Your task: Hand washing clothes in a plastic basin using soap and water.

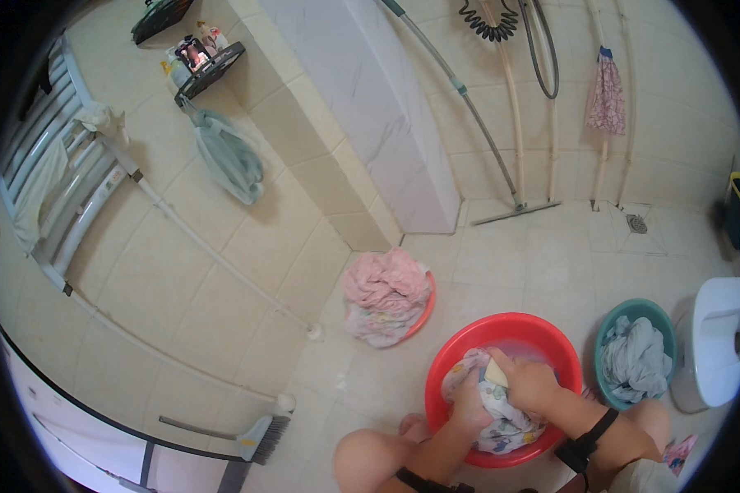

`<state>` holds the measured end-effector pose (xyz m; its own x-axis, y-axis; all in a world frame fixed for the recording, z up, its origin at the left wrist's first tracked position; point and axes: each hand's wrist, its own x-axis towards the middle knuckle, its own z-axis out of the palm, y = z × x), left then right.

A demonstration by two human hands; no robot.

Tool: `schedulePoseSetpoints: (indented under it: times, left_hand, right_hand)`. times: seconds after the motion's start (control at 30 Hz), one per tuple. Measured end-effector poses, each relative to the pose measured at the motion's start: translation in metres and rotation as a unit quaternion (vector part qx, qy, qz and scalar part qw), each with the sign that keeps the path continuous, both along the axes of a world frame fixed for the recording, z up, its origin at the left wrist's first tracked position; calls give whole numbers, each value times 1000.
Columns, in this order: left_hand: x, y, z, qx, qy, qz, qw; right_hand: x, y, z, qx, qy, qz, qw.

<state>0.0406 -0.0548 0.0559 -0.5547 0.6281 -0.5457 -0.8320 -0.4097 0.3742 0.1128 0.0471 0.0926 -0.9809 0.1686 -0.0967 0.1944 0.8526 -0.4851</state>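
Note:
A red plastic basin (435, 376) stands on the floor before me, with some cloudy water at its far side. In it lies a wet white cloth (502, 419) printed with coloured figures. My left hand (470, 403) grips a bunched part of this cloth at the basin's left side. A pale yellow bar of soap (495, 373) is in my right hand (527, 381), pressed against the fabric close to the left hand. The fingers partly cover the soap. Both forearms reach in over the basin's near rim.
Left of the basin, pink laundry (385, 280) heaps over a smaller red basin (430, 302). At right stand a green basin (601, 370) with grey-blue cloth (635, 357) and a white plastic stool (718, 345). A floor squeegee (518, 211) leans at the wall; a brush (268, 437) is lower left.

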Motion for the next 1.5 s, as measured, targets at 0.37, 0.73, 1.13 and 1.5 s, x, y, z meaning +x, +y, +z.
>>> schedulePoseSetpoints:
  times: [0.37, 0.73, 1.13, 1.5]
  left_hand:
    - [-15, -6, -33, -8, 0, 7, 1000]
    - [-22, -15, -48, 21, 9, -57, 998]
    - [1, 4, -7, 20, -11, -36, 999]
    - [-4, 6, -1, 52, -20, -102, 993]
  right_hand:
    - [6, -12, -1, 44, 10, 23, 999]
    - [21, -27, 13, 6, 22, 100, 995]
    - [1, 13, -22, 57, 48, -15, 997]
    - [-3, 49, -48, -1, 96, -96, 991]
